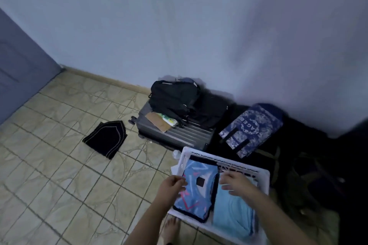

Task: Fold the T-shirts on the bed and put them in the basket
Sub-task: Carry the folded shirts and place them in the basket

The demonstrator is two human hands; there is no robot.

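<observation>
Placement step: at lower centre of the frame, the left hand (172,184) pinches the edge of the folded patterned T-shirt (196,190) lying in the white basket (225,157), the right hand (234,182) hovers loosely open over the light-blue T-shirt (233,209); next, release and withdraw both hands.

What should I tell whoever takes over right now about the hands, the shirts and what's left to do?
Left hand: grips the left edge of the patterned blue shirt, folded, in the white basket.
Right hand: fingers spread, resting over the plain light blue shirt, folded beside the first.
Done: two folded shirts in the basket.
Left: settle them and let go. The bed is out of view, so I cannot tell how many remain. A dark folded cloth lies on the floor.
</observation>
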